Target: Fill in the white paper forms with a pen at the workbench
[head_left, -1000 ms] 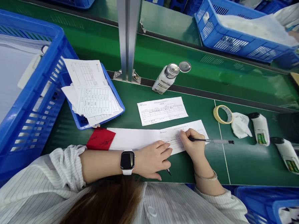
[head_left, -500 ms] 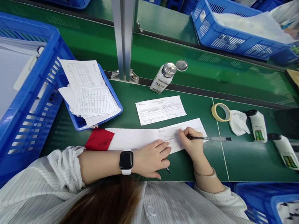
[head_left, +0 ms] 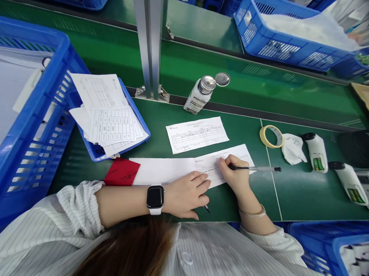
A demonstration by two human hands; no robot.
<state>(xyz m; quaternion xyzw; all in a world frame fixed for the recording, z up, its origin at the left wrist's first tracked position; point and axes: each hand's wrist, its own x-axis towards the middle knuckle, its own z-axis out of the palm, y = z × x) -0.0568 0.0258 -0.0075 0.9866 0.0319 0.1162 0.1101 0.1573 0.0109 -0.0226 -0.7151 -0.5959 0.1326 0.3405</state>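
Note:
My right hand [head_left: 237,174] grips a black-and-clear pen [head_left: 260,168], its tip end hidden by the fingers, over the right page of an open form pad [head_left: 161,169]. Printed table lines and handwriting show on that page. My left hand [head_left: 187,195] lies flat with fingers spread on the pad's lower edge, a watch on its wrist. Under its fingers a second pen [head_left: 207,209] pokes out, mostly covered. At the pad's left end is a red sheet [head_left: 122,171]. A loose filled-in form [head_left: 197,135] lies just beyond the pad.
A blue tray [head_left: 144,138] heaped with paper slips stands left, beside a large blue crate [head_left: 54,74]. Behind the forms are a pump bottle [head_left: 200,94] and a metal post [head_left: 150,45]. To the right lie a tape roll [head_left: 261,139], crumpled paper [head_left: 294,148] and white handheld devices [head_left: 317,153].
The view has shifted slightly. My right hand and the pen have moved only a little over the page; my left hand stays in place.

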